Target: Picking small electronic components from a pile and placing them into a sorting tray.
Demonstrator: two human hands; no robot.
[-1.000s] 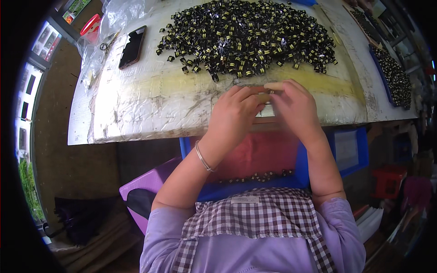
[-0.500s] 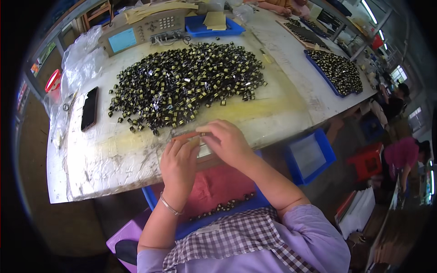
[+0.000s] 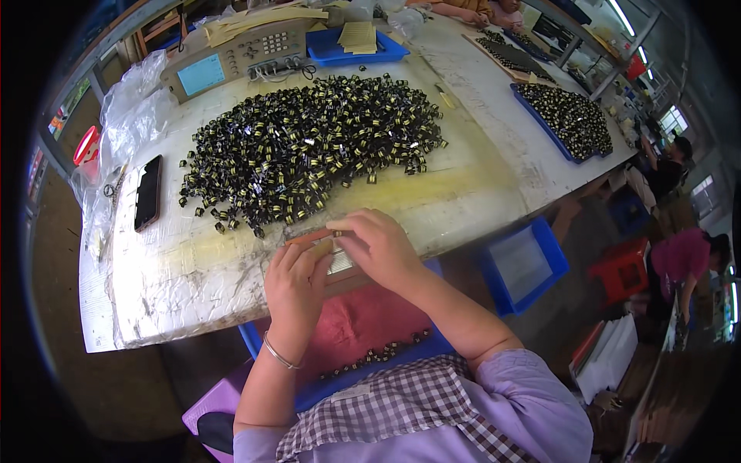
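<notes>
The camera sits on my head, the left one of a pair, and looks down and forward, past my checked apron (image 3: 378, 413). My left hand (image 3: 294, 276) and my right hand (image 3: 378, 245) are quite near to it, slightly below the middle. The table (image 3: 204, 282) spreads farther away, its front edge rising rightward, bent by the wide fisheye.

This looks like a workshop or small factory floor for electronic parts: a loose heap of small black-and-yellow components (image 3: 309, 139) covers much of a large, scuffed white table (image 3: 193, 285), near a grey box-shaped instrument (image 3: 245, 58) with a keypad and a lit blue screen. A shallow blue plastic tray (image 3: 546, 132) brims with more small parts, and beyond it other people sit at work under white tube lights (image 3: 620, 17).
</notes>
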